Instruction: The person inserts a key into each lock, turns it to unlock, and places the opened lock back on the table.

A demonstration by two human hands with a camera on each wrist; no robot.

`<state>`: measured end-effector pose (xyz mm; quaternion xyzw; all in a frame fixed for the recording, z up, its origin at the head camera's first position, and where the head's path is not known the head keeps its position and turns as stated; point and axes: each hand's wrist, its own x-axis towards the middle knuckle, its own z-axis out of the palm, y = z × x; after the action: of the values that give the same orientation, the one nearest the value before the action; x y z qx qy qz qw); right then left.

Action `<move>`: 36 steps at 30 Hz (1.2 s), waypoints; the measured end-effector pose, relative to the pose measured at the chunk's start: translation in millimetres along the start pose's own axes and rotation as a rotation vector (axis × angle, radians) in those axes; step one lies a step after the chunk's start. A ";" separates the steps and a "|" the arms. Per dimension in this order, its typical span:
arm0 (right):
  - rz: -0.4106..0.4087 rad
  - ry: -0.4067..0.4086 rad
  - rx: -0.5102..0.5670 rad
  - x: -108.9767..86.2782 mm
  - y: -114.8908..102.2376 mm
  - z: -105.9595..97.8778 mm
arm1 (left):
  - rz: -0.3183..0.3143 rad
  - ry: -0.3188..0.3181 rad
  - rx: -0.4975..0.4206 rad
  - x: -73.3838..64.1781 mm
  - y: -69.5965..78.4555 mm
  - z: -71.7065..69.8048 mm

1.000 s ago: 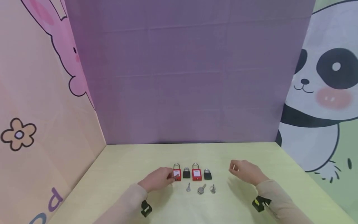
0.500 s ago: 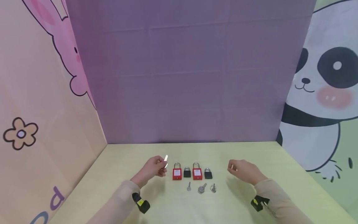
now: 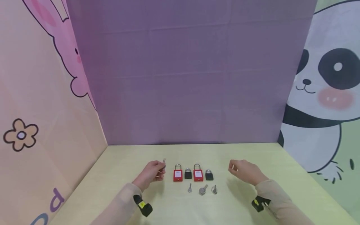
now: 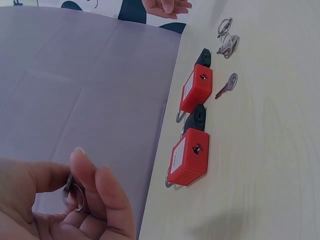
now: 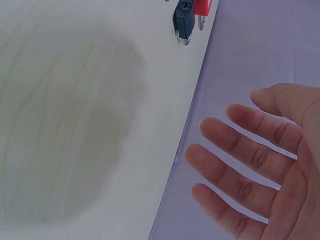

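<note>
Your left hand (image 3: 150, 173) has come away, within the last second, from the first red padlock (image 3: 177, 175). It overlapped that padlock's edge in the head view; a gap now separates the two, with the hand on the padlock's outer side. Thumb and bent fingertips pinch the ringed key (image 3: 164, 161), which projects above the grip; the left wrist view shows the ring hanging among your curled fingers. Half a second ago the key presented a broad, bright face; it now presents a narrower one, so it appears to have been turned in the fingers.

Your right hand (image 3: 244, 170), by contrast, has scarcely shifted. Its fingers are loosely bent and spread, with nothing in hold, well apart from the locks.

On the counter (image 3: 174, 207) the row is unaltered: first red padlock, first black padlock (image 3: 188, 174), second red padlock (image 3: 198, 175), second black padlock (image 3: 209, 175). Nearer you lie, also unmoved, the single key (image 3: 189, 188), the middle key set (image 3: 202, 190) and the end key set (image 3: 214, 189).

Taken together, the change suggests that your work now centres on the ringed key itself rather than on any lock; no key shows in either red padlock's keyhole. The ringed key's exact shape is too small to tell.
</note>
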<state>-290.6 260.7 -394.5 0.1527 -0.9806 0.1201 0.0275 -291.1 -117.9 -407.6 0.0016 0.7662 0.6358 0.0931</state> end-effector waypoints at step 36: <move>-0.010 0.007 -0.007 2.4 4.1 1.5 | 0.052 -0.209 -0.249 1.5 5.1 2.6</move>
<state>-294.2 263.4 -396.7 0.1572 -0.9801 0.1168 0.0321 -292.8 -114.2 -403.3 0.0760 0.6674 0.7244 0.1550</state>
